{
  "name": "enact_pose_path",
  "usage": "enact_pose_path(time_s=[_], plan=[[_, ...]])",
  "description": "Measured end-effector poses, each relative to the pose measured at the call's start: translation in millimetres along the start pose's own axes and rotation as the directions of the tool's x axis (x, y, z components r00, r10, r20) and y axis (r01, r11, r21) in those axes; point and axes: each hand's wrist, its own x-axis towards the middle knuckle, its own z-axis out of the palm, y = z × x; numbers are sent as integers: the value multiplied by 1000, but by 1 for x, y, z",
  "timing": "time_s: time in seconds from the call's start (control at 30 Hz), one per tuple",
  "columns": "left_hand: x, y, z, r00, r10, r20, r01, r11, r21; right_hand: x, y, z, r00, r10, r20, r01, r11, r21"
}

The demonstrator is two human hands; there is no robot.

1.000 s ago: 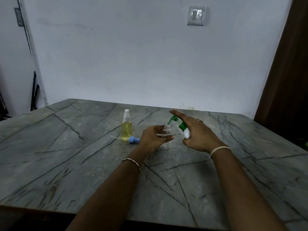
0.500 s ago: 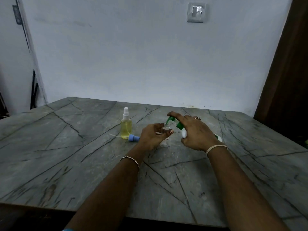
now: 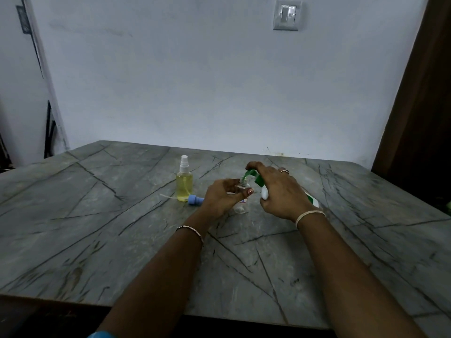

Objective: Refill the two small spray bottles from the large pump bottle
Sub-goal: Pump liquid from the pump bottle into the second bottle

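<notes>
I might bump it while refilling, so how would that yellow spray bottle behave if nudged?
The yellow bottle stands tall and narrow, so a nudge up high would probably tip it. It looks nearly full, which likely steadies it somewhat. Fallen, its round body could roll on the table.

pump nozzle (image 3: 249, 172) over open bottle (image 3: 242, 191)

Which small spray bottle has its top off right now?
The clear bottle that the left hand holds: its neck is bare. The yellow-filled bottle beside it wears its white sprayer.
</notes>
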Motion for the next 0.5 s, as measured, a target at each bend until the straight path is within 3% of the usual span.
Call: enact_pose_path(time_s=[0.2,0.5], plan=[[-2,3,-1,999,33,8,-33,997,65,-3,1,-9,999,-18,50,21,998,-60],[-1,2,-1,999,-32,25,33,998,-47,-1,-5,-3,1000,5,-4,-5,1000,5]])
